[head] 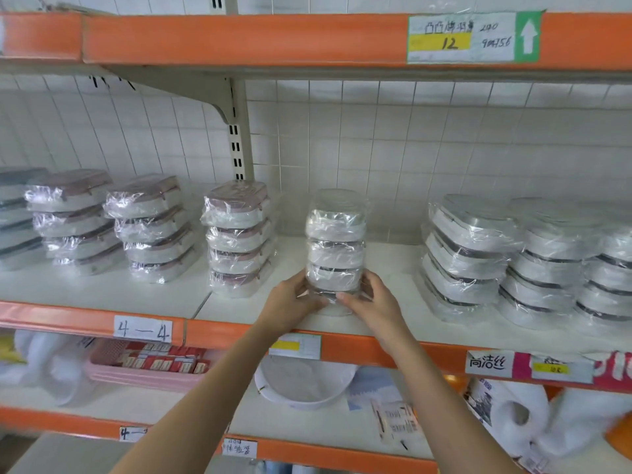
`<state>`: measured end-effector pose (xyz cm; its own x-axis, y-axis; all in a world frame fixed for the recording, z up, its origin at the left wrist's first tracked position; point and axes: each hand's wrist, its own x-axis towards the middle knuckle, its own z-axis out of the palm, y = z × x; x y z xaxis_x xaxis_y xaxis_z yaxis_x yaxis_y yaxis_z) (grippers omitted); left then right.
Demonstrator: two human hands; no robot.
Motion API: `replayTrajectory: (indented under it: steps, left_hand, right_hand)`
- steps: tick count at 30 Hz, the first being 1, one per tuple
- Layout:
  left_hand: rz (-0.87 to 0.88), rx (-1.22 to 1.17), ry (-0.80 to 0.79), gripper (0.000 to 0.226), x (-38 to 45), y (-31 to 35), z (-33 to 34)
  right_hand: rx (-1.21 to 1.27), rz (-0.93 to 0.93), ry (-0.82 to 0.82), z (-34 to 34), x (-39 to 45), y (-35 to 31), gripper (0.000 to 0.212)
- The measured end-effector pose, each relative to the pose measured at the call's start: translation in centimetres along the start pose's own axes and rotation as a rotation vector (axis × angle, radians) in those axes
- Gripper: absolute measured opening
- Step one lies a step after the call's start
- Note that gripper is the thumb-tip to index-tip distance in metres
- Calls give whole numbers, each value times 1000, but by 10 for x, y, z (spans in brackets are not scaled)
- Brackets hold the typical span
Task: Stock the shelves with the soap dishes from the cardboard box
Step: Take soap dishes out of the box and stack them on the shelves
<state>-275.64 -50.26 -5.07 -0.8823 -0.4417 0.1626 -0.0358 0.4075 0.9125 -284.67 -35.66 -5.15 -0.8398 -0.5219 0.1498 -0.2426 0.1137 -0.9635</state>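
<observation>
Both hands up at the shelf's front edge. Left hand [290, 297] and right hand [371, 301] grip the bottom of a wrapped stack of soap dishes [337, 248] from opposite sides, fingers curled round the lowest dish, thumbs in front. Stack stands upright, long axis vertical, just behind the front edge [359, 348], mid-shelf between the pink-lid stack [237, 239] on its left and the grey stacks [468, 258] on its right. Hands about equally near. Judgement: next is seating it further back, kept plumb, since a bottom-only grip lets the top tip.
</observation>
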Motion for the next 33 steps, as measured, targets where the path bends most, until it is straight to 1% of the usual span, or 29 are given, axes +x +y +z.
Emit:
replayTrajectory:
  steps: [2, 4, 6, 8, 9, 10, 12, 13, 14, 15, 16, 17, 19, 20, 21, 22, 24, 25, 26, 27, 28, 30, 31, 33]
  left_hand:
    - [7, 73, 98, 39, 0, -1, 5]
    - [12, 73, 185, 29, 0, -1, 8]
    - [17, 66, 239, 23, -3, -2, 8]
    - [12, 91, 256, 24, -5, -2, 7]
    - [10, 92, 239, 30, -4, -3, 6]
    - [6, 79, 209, 42, -4, -1, 5]
    - [-26, 14, 155, 82, -4, 5, 1]
    - [-27, -65, 140, 95, -2, 9, -2]
    - [-10, -159, 132, 98, 1, 15, -5]
    - [25, -238, 119, 94, 4, 23, -7]
    - [63, -269, 111, 86, 5, 30, -8]
    - [110, -254, 109, 76, 7, 32, -8]
    - [147, -145, 139, 55, 11, 33, -4]
    - [148, -128, 155, 52, 11, 32, -5]
    - [155, -156, 144, 54, 11, 31, -5]
    - [149, -191, 113, 63, 12, 32, -7]
    - [108, -255, 104, 103, 16, 36, -15]
    - [88, -288, 118, 119, 18, 40, -19]
    - [77, -313, 125, 124, 20, 46, -23]
    - [87, -316, 118, 120, 22, 51, -25]
    - [114, -285, 97, 107, 23, 55, -25]
    - [207, -179, 105, 72, 25, 58, -20]
    - [249, -137, 136, 61, 23, 59, -17]
    - [267, -108, 199, 61, 23, 56, -14]
  right_hand:
    - [-22, -12, 17, 1, 0, 3, 61]
    - [-53, -30, 38, 2, 0, 4, 58]
    - [-72, -34, 52, 3, 1, 3, 56]
    - [-81, -35, 44, 3, 1, 3, 56]
    - [-70, -28, 30, 3, 1, 2, 58]
    - [-46, -16, 8, 2, 1, 1, 63]
    - [16, -9, -17, -2, 1, -7, 75]
    - [40, -33, -7, -4, 2, -13, 79]
    - [53, -73, 7, -7, 4, -20, 80]
    - [53, -117, 15, -9, 6, -27, 78]
    - [41, -155, 14, -11, 7, -32, 75]
    - [25, -182, 11, -11, 8, -36, 71]
    - [-11, -205, 8, -10, 7, -40, 64]
    - [-23, -204, 4, -10, 7, -42, 63]
    - [-23, -196, 2, -11, 7, -44, 63]
    - [-10, -184, 8, -13, 9, -46, 65]
    - [10, -168, 35, -17, 14, -54, 73]
    - [0, -174, 41, -18, 18, -59, 77]
    - [-21, -193, 35, -19, 22, -63, 78]
    - [-55, -222, 20, -18, 24, -68, 78]
    - [-99, -243, 5, -17, 26, -72, 76]
    - [-138, -254, 4, -17, 30, -75, 73]
    - [-127, -242, 10, -17, 30, -75, 72]
    - [-105, -229, 2, -19, 29, -74, 73]
